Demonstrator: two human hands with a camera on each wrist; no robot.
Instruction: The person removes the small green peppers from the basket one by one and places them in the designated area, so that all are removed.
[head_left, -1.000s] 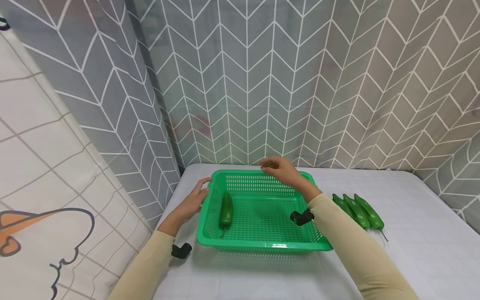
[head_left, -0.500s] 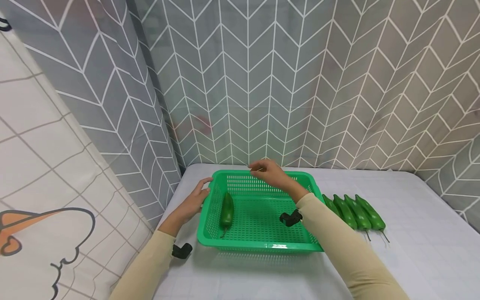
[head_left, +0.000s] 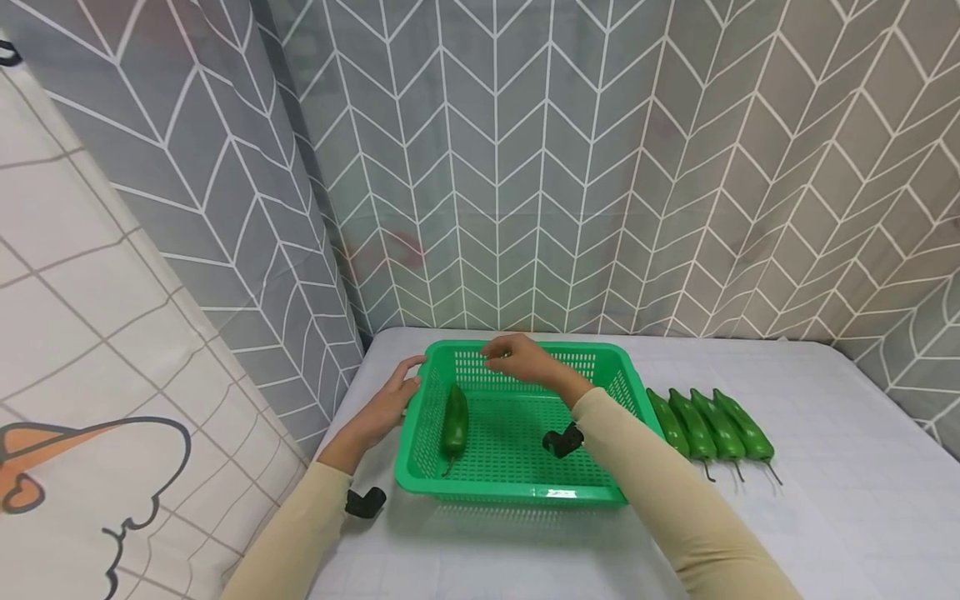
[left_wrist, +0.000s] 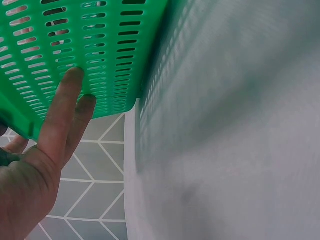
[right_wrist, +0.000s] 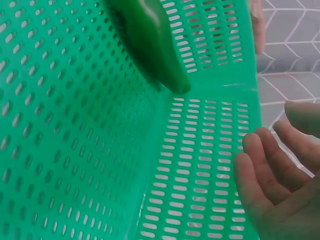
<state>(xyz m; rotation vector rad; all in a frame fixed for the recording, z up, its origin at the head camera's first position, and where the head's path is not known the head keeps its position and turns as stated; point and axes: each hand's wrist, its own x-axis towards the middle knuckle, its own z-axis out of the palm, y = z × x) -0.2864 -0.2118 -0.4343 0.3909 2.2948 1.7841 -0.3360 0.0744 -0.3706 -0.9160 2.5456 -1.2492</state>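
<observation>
A green perforated plastic basket stands on the table. Inside, along its left wall, lies one green chili pepper, which also shows in the right wrist view as a pepper. My left hand rests against the basket's left rim; in the left wrist view that hand has straight fingers touching the outer wall. Above the basket's far side is my right hand, its fingers loosely bent and nothing between them; in the right wrist view this hand is near the rim.
Several green chili peppers lie side by side on the white tabletop, right of the basket. A grey patterned curtain hangs behind the table, and a white curtain at the left.
My right hand has moved left and slightly lower over the basket's far side, uncovering more of the peppers on the right. The left hand and the pepper in the basket stay put.
</observation>
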